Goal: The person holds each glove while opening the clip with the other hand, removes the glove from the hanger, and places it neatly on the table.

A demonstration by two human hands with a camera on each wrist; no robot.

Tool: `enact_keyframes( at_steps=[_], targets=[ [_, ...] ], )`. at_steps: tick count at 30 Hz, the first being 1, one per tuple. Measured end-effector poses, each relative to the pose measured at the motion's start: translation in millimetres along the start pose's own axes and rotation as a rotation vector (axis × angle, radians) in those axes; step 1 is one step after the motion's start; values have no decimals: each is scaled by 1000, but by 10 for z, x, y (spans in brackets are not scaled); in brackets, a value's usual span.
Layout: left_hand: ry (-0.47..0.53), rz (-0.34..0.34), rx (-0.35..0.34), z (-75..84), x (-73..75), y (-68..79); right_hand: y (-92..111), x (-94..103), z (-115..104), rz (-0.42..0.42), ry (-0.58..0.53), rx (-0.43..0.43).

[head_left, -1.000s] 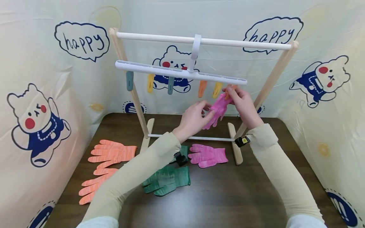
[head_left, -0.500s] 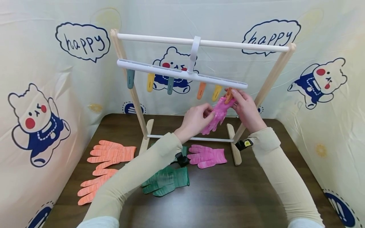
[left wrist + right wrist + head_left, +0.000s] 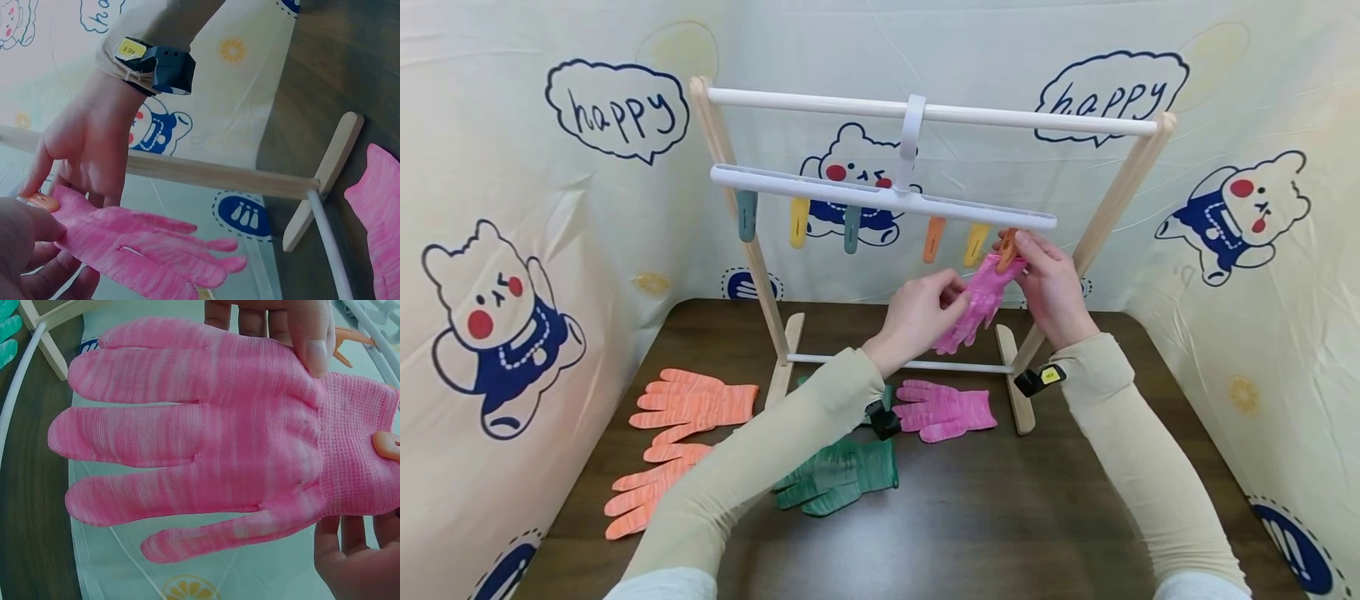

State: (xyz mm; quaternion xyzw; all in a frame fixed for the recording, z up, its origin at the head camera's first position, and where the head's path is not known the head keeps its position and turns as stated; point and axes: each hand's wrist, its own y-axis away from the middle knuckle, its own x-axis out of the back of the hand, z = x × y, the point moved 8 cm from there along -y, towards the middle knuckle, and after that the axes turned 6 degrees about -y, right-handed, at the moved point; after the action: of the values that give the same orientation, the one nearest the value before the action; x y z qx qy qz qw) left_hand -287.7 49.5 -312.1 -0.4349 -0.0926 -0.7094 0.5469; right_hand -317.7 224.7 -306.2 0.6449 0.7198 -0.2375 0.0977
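A pink knitted glove [image 3: 983,292] hangs fingers-down below the right end of the white hanger [image 3: 880,197]. My left hand [image 3: 921,315] pinches it by one side, the thumb lying on the fabric just below the cuff in the right wrist view. At the cuff, my right hand [image 3: 1051,287] grips an orange clothespin [image 3: 1008,250] between thumb and fingers. The clothespin's tip [image 3: 387,445] overlaps the ribbed cuff in the right wrist view. Some right fingers lie behind the glove. Several other clothespins, such as a yellow one [image 3: 976,244], hang along the hanger.
A wooden rack with a white top rod [image 3: 1000,117] carries the hanger. On the brown table [image 3: 970,517] lie another pink glove [image 3: 946,411], orange gloves [image 3: 696,402] and green gloves [image 3: 838,477], partly covered by the left forearm. Printed cloth surrounds the table.
The pink glove has dropped slightly and hangs steeper, the orange clothespin now showing over its cuff. My hands have shifted a little, and the hanger has swayed slightly.
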Motion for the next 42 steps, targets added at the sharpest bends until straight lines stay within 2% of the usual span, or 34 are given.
enact_keyframes(
  at_steps=[5,18,26,36,42],
  targets=[
    [-8,4,-14,18,1,-1,-14,9,-45,24,-19,51],
    [12,-14,-15,-14,5,52,-7,7,-33,39,-2,41],
    [18,-53,20,-143,-39,137,-24,29,-64,46,-25,50],
    [31,-100,41,-362,-108,330,-13,51,-40,49,-7,22],
    [65,-160,39,-444,-145,429,37,100,16,58,119,1]
  ],
)
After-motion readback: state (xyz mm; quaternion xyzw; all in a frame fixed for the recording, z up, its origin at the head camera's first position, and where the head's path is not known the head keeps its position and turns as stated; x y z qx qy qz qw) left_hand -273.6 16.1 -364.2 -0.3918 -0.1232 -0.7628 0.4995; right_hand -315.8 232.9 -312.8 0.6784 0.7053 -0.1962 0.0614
